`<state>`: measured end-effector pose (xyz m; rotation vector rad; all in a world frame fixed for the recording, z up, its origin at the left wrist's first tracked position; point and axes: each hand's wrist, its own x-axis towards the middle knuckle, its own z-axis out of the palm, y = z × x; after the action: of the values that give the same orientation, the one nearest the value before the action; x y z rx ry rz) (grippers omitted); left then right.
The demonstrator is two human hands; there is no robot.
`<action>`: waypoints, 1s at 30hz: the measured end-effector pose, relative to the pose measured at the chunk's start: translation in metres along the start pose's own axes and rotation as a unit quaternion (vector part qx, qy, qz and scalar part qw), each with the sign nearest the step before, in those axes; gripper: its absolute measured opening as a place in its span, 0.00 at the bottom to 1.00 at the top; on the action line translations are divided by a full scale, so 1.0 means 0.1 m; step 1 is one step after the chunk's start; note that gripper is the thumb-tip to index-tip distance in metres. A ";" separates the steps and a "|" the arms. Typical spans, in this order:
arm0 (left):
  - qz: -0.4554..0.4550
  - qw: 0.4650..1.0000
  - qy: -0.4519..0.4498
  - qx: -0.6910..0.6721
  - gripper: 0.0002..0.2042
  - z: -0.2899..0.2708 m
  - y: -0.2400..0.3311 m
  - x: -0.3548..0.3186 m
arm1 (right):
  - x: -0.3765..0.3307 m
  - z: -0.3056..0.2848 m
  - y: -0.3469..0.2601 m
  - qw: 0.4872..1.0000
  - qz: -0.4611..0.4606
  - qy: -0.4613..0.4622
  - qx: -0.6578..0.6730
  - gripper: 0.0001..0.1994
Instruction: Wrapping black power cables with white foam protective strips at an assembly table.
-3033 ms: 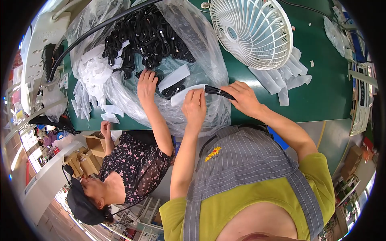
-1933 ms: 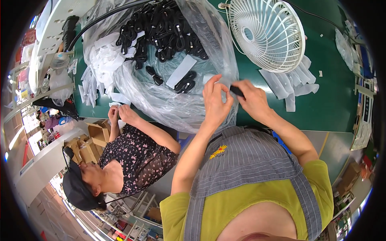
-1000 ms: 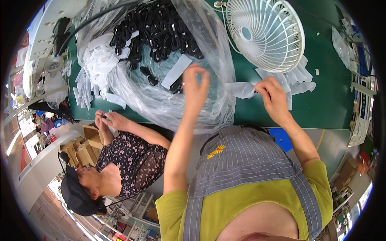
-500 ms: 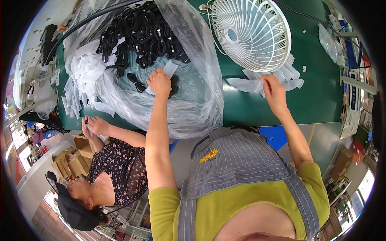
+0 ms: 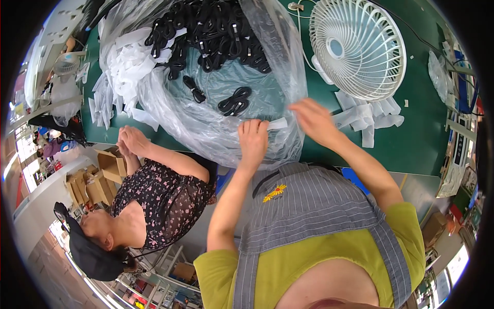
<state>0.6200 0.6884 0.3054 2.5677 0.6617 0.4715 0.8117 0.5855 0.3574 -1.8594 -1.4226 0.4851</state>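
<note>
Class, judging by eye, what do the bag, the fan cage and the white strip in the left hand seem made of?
Bag: thin, glossy, clear plastic; it crinkles, and the green table shows through.

Fan cage: probably moulded plastic, smooth, evenly white and curved; painted metal is possible.

White strip in the left hand: thin film or paper, pale and smooth; too small to tell which.
</note>
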 end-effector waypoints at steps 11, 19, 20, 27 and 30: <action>0.002 0.983 -0.183 -0.015 0.10 -0.32 0.13 0.11 | 1.13 1.27 0.47 0.957 -0.019 -0.211 -0.196 0.17; -0.013 1.000 0.003 0.017 0.10 0.24 0.07 0.14 | 0.31 -0.02 0.21 0.980 0.171 -0.103 0.015 0.19; -0.003 1.000 -0.001 -0.025 0.11 0.21 0.11 0.17 | 0.08 -0.08 0.32 0.989 0.138 -0.041 0.041 0.21; -0.077 0.992 -0.091 -0.030 0.11 0.70 0.07 0.20 | -0.61 -0.27 0.30 0.944 0.286 -0.071 0.149 0.22; -0.072 0.991 -0.114 -0.010 0.10 0.76 -0.04 0.18 | -0.63 -0.25 0.26 0.937 0.310 -0.042 0.154 0.22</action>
<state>0.6658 0.6756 0.2428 2.4833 0.7487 0.1341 0.8265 0.5153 0.3466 -2.0127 -0.7194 1.0415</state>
